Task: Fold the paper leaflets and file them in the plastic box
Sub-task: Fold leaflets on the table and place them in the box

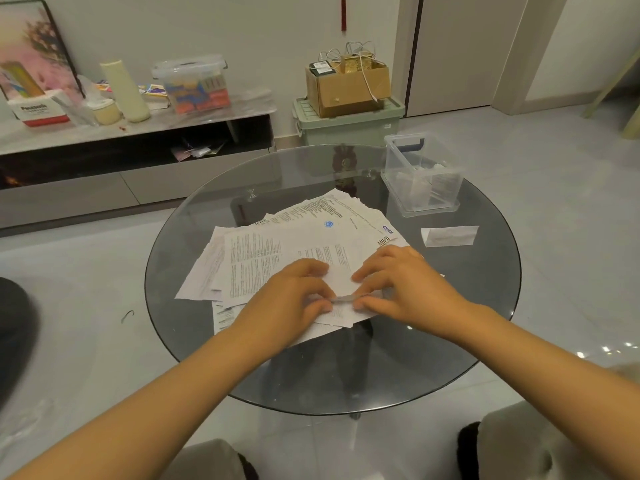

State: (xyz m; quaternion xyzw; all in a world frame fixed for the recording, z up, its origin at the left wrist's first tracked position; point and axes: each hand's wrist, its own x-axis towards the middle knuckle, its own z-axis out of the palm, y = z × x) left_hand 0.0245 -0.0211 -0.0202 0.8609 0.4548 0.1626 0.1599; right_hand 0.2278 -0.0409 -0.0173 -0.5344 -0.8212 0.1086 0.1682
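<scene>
A loose pile of printed paper leaflets (277,244) lies spread across the middle of the round glass table (381,382). On its near edge, my left hand (291,299) and my right hand (405,285) both pinch one white leaflet (341,284) between thumb and fingers, with a fold line running between my thumbs. The clear plastic box (420,174) stands at the table's far right with a few folded papers inside. One folded leaflet (449,235) lies alone on the glass just in front of the box.
Behind the table stand a green bin (346,128) with a cardboard box (346,86) on top. A low cabinet (131,140) at the left carries a lidded plastic tub, a bottle and a framed picture. My knees show at the bottom edge.
</scene>
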